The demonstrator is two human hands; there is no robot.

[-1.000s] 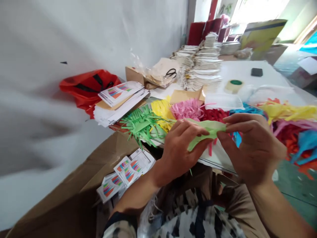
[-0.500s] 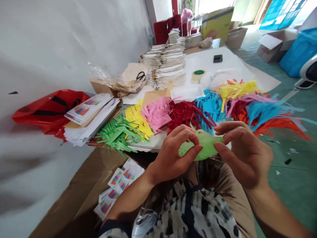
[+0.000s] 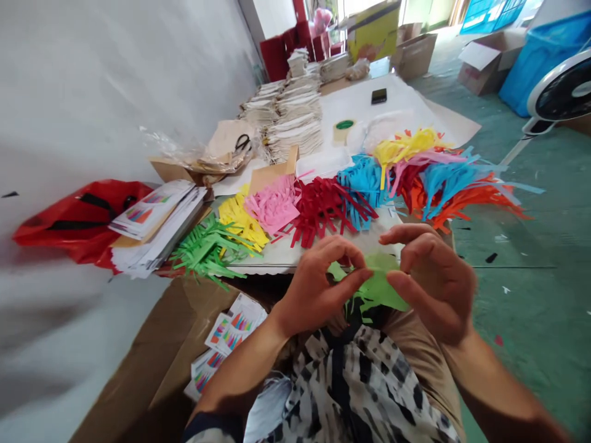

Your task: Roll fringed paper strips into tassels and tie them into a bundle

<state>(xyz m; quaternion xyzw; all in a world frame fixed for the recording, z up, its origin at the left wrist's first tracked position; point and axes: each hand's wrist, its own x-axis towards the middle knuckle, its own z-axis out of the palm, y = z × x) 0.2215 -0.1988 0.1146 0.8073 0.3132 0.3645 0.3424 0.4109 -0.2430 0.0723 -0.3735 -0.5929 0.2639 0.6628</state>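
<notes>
Both hands pinch one piece of light green fringed paper just above my lap. My left hand grips its left end between thumb and fingers. My right hand holds the right end the same way. Right beyond the hands, on a white board, lie heaps of cut fringe paper: green, yellow, pink, red and blue. More mixed yellow, blue and orange fringe spreads to the right.
A stack of printed cards and a red plastic bag lie at the left by the wall. A cardboard box with small printed packets stands at my left knee. Scissors, paper stacks, tape roll and a phone lie farther back.
The view swung right and down, showing more floor. My hands brought the green paper lower and closer to my lap, and the paper is now more bunched between them.
</notes>
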